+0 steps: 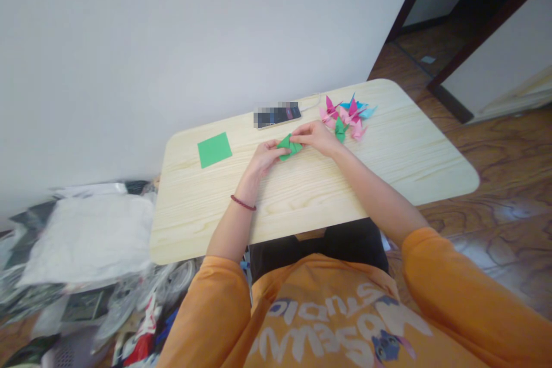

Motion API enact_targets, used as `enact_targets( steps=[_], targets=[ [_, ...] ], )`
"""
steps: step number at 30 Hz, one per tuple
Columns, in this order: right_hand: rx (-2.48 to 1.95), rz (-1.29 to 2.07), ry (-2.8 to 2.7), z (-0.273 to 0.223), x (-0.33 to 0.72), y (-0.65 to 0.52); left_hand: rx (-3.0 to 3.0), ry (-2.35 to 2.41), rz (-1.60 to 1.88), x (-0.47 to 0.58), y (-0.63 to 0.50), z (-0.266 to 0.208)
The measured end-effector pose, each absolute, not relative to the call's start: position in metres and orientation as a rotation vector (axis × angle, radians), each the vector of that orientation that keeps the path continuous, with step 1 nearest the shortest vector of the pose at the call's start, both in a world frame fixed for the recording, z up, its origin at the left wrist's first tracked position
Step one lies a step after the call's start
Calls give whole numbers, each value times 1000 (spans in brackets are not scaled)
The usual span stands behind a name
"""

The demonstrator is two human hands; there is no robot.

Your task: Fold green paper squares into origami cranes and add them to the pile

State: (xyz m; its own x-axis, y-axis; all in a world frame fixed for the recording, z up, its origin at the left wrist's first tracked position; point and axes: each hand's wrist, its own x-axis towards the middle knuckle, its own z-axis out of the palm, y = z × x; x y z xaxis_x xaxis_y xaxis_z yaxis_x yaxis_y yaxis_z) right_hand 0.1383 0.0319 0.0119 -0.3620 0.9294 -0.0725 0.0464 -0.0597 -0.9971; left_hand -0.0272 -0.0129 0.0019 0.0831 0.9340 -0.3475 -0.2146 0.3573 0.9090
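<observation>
Between my two hands is a small piece of folded green origami paper (290,148), held just over the middle of the table. My left hand (266,158) pinches its left side, the thumb lying across the lower part. At its upper right edge, the fingertips of my right hand (317,135) are closed on the paper. Close beyond my right wrist lies a finished green paper crane (340,129). Several more cranes, such as a pink one (357,130) and a light blue one (368,112), are clustered around it.
A flat green paper sheet (214,150) lies on the left of the pale wooden table (302,201). A phone (278,115) with a white cable rests at the back against the wall. Bags and a white bundle (90,238) are piled left of the table.
</observation>
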Motion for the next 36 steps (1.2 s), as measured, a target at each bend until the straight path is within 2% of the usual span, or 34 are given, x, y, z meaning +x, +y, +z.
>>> enact_targets(
  steps=[16, 26, 36],
  targets=[
    [-1068, 1493, -1543, 14, 137, 31, 817, 1177, 991, -25, -13, 4],
    [-1028, 1330, -1656, 9, 133, 30, 845, 1226, 971, -25, -13, 4],
    [-1072, 1465, -1592, 10, 134, 31, 760, 1292, 1094, -21, -9, -1]
  ],
)
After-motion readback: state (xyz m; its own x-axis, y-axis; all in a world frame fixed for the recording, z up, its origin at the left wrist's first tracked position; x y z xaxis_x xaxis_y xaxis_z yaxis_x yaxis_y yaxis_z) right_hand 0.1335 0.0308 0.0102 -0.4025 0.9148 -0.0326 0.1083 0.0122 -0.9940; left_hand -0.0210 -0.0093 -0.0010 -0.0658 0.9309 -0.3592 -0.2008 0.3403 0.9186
